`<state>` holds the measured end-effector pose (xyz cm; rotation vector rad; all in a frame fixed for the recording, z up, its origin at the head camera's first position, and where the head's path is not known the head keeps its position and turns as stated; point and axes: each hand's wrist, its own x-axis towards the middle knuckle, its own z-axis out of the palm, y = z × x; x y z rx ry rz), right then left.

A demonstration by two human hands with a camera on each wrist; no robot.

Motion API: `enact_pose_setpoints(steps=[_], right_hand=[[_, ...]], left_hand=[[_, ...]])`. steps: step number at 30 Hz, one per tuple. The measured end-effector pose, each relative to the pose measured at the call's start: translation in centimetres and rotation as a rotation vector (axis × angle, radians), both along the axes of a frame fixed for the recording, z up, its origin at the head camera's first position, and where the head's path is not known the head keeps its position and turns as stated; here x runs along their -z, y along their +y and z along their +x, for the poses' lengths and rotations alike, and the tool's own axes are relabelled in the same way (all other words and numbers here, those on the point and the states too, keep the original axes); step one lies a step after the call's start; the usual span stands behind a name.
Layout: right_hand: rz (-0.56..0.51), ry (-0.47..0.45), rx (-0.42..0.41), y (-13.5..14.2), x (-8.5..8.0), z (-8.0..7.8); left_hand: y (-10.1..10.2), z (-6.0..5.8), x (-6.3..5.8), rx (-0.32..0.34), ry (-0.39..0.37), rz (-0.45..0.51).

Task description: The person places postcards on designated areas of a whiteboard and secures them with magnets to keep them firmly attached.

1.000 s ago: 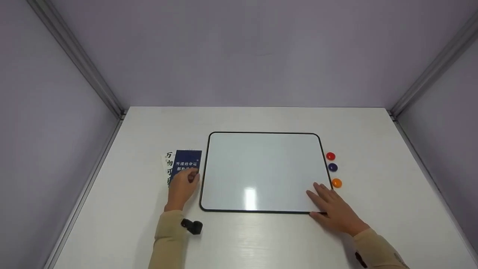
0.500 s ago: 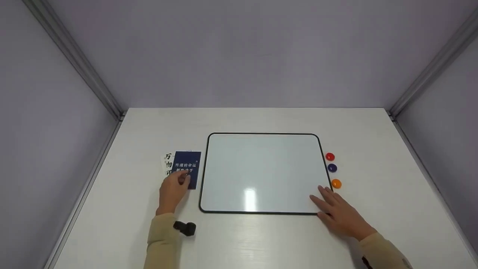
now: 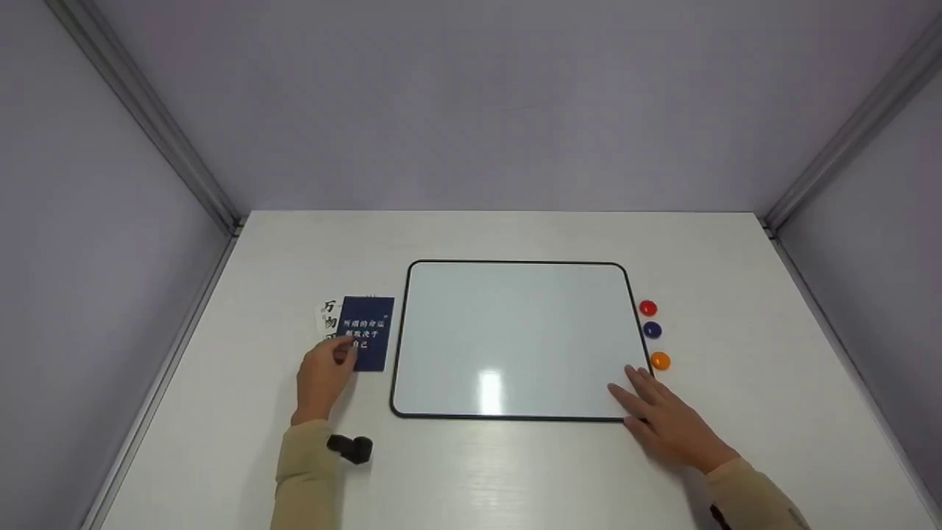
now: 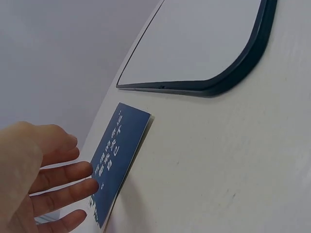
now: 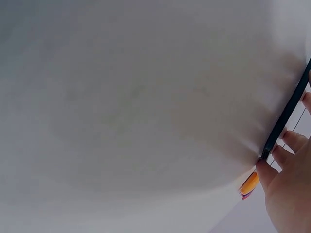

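My left hand (image 3: 324, 375) is over the lower left part of a dark blue card (image 3: 374, 353) with white writing. In the left wrist view, its loosely bent fingers (image 4: 68, 196) spread beside that card with nothing between them and the thumb. A white card (image 3: 327, 318) with black characters shows from under the blue one; my hand hides its lower part. A whiteboard (image 3: 515, 331) with a dark rim lies flat to the right of the cards. On its near right corner rests my right hand (image 3: 670, 423), fingers spread and straight, thumb at the rim.
Red (image 3: 647, 308), dark blue (image 3: 652, 330) and orange (image 3: 661, 361) round magnets line the whiteboard's right edge. All lie on a white table (image 3: 500, 478), with walls (image 3: 508, 110) behind and at both sides. A black wrist device (image 3: 352, 447) sticks out from the left sleeve.
My left hand has drawn left off the blue card, uncovering more of its writing, while the card stays put. The right hand has shifted slightly right on the whiteboard corner.
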<state>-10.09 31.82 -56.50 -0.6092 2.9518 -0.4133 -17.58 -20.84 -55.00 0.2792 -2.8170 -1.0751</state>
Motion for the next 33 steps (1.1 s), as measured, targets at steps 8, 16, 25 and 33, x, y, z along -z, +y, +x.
enact_pose_setpoints(steps=[8,16,25,33], right_hand=[[-0.013,-0.006,0.004,-0.2,-0.3,-0.2],[-0.021,0.009,0.004,-0.4,-0.3,-0.1],[-0.019,-0.005,0.016,-0.2,0.0,-0.1],[-0.028,-0.019,0.016,-0.4,-0.1,-0.1]], left_hand=[[-0.9,-0.1,0.3,-0.028,-0.013,0.004],[-1.5,0.1,1.0,-0.052,-0.026,0.006],[-1.5,-0.2,1.2,-0.11,-0.073,0.06],[-1.1,-0.6,1.2,-0.174,-0.146,0.092]])
